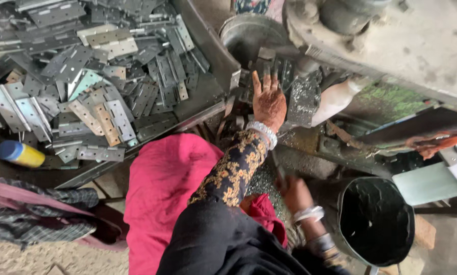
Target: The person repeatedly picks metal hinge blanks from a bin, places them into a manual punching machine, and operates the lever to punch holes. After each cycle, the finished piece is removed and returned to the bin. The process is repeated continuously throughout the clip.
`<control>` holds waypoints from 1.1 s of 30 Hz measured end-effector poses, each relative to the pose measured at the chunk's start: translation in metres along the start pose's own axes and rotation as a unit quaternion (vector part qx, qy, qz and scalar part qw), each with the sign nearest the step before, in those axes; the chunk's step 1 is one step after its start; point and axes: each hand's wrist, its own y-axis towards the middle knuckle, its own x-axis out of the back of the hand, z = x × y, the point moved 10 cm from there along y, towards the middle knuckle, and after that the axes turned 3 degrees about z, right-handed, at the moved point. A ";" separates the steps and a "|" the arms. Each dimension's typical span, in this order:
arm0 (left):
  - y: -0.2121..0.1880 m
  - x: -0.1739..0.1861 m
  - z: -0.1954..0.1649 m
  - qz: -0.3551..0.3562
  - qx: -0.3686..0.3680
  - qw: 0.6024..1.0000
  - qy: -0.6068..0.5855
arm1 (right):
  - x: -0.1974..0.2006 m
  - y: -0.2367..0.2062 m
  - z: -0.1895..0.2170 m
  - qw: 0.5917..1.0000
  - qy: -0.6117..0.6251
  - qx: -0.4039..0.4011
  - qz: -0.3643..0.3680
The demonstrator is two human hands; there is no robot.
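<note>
My left hand [269, 102] reaches forward from a black sleeve with a gold floral pattern and a white bangle at the wrist. Its fingers lie stretched out flat on a small heap of grey metal hinge plates [269, 69] at the foot of a heavy grimy press machine [401, 40]. My right hand [293, 192], also wearing white bangles, hangs lower, over a surface strewn with metal shavings [261, 178]. Its fingers curl downward, and what they hold, if anything, is hidden. A large pile of hinge plates [96, 76] fills a metal tray on the left.
A black bucket [376, 221] stands at the lower right. A yellow bottle with a blue cap [19, 154] lies at the left by the tray's edge [187, 119]. Pink cloth [162, 183] covers my lap. Checked cloth [40, 219] lies at the lower left.
</note>
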 end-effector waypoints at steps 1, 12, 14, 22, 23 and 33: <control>0.001 0.005 -0.001 -0.023 -0.003 1.000 -0.008 | -0.010 -0.005 0.002 0.999 0.015 0.021 -0.024; -0.080 0.027 0.097 -0.018 -0.139 0.970 -0.197 | 0.081 -0.017 0.094 0.990 0.000 -0.005 -0.140; -0.060 0.013 0.160 0.001 -0.015 0.997 -0.077 | 0.119 -0.014 0.132 0.975 -0.023 0.068 -0.211; 0.050 -0.017 0.257 -0.148 0.199 0.969 0.012 | 0.111 0.029 0.138 0.988 -0.098 -0.051 -0.110; 0.061 -0.029 0.259 -0.114 0.199 0.973 0.013 | 0.107 0.033 0.134 0.990 -0.081 -0.058 -0.097; 0.064 -0.029 0.266 -0.110 0.232 0.964 0.066 | 0.100 0.031 0.121 0.992 -0.081 -0.074 -0.066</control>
